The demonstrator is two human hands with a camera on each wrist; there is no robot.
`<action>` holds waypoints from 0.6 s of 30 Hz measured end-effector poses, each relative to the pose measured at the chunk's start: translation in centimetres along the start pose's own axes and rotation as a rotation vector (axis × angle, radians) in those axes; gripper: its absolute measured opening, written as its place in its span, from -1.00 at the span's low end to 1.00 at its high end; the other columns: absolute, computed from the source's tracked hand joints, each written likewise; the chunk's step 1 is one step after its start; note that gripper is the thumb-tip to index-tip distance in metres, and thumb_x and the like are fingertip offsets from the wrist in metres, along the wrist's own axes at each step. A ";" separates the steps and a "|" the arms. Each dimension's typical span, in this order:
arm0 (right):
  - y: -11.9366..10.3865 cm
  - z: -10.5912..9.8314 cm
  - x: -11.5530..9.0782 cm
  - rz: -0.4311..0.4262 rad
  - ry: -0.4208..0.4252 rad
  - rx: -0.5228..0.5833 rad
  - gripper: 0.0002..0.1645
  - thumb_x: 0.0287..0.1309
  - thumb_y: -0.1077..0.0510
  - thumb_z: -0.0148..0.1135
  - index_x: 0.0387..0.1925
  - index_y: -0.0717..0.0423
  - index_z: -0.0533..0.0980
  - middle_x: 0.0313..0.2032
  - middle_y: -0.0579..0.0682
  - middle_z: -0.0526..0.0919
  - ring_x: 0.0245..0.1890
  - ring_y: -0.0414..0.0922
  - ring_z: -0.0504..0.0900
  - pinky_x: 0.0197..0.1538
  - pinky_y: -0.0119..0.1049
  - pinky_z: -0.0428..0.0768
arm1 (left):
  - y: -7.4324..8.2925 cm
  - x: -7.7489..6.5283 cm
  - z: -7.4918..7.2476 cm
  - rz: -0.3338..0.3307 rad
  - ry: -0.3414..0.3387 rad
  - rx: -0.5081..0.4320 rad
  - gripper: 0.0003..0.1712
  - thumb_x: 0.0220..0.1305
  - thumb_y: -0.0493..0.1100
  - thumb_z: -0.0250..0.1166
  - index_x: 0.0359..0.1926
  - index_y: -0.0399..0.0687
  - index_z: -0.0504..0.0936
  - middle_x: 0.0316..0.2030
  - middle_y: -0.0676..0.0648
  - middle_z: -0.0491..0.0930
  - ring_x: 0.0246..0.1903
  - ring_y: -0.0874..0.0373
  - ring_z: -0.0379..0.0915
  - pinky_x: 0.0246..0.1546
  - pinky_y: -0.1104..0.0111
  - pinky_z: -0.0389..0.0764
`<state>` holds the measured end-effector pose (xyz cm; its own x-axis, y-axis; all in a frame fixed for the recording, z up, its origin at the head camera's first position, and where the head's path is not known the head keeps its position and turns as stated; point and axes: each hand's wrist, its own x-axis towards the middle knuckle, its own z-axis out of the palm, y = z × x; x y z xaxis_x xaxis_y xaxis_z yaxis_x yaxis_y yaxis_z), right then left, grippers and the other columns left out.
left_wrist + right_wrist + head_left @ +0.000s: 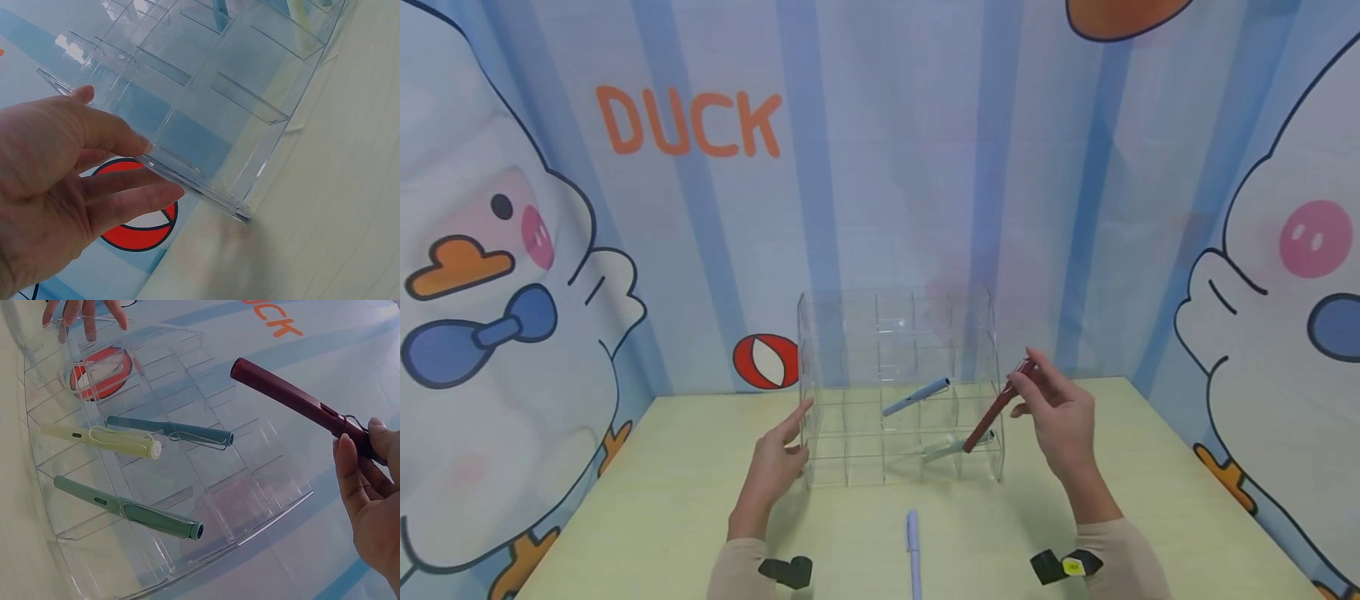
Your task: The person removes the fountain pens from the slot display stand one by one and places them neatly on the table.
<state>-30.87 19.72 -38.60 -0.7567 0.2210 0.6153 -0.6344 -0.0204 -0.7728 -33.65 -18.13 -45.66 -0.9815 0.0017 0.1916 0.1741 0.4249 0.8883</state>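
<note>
A clear acrylic rack with a grid of compartments stands on the table. My left hand holds its left side wall, thumb on one face and fingers on the other in the left wrist view. My right hand pinches a dark red pen near one end, in front of the rack's right side. The pen slants, its lower end close to the lower right compartments. Inside the rack lie a blue pen, a pale yellow pen and a green pen.
A light purple pen lies on the pale wooden table in front of the rack. Behind stands a striped blue curtain printed with ducks and the word DUCK. Dark wrist cameras show below both hands.
</note>
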 end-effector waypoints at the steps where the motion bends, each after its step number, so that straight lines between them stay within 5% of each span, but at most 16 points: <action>1: 0.0 0.0 0.0 0.020 -0.025 -0.028 -0.46 0.25 0.34 0.30 0.27 0.25 0.50 -0.27 -0.04 0.72 -0.35 -0.21 0.72 -0.43 -0.31 0.66 | 0.0 0.0 0.0 -0.003 0.001 0.002 -0.10 0.25 -0.53 0.17 0.50 0.27 0.29 0.39 -0.35 0.28 0.13 -0.35 0.49 -0.46 0.34 0.54; 10: -0.2 -0.2 -0.2 0.110 -0.248 -0.186 -0.40 0.29 0.27 0.30 0.34 0.23 0.43 -0.12 0.30 0.60 -0.25 -0.23 0.74 -0.27 -0.19 0.70 | -0.2 0.0 0.0 0.000 0.003 0.018 -0.11 0.26 -0.52 0.17 0.50 0.27 0.30 0.38 -0.39 0.28 0.11 -0.31 0.52 -0.47 0.35 0.53; 18: -0.7 -0.4 -0.2 0.252 -0.402 -0.256 -0.34 0.25 0.30 0.32 0.36 0.24 0.40 -0.07 0.30 0.58 -0.15 0.00 0.75 -0.18 -0.18 0.69 | -0.1 0.1 0.0 0.000 -0.010 -0.001 -0.11 0.26 -0.53 0.16 0.50 0.27 0.29 0.40 -0.38 0.26 0.14 -0.33 0.49 -0.48 0.35 0.53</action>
<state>-30.25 20.04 -38.22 -0.9132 -0.1517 0.3782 -0.4045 0.2247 -0.8865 -33.76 -18.22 -45.74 -0.9823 0.0104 0.1873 0.1739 0.4241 0.8887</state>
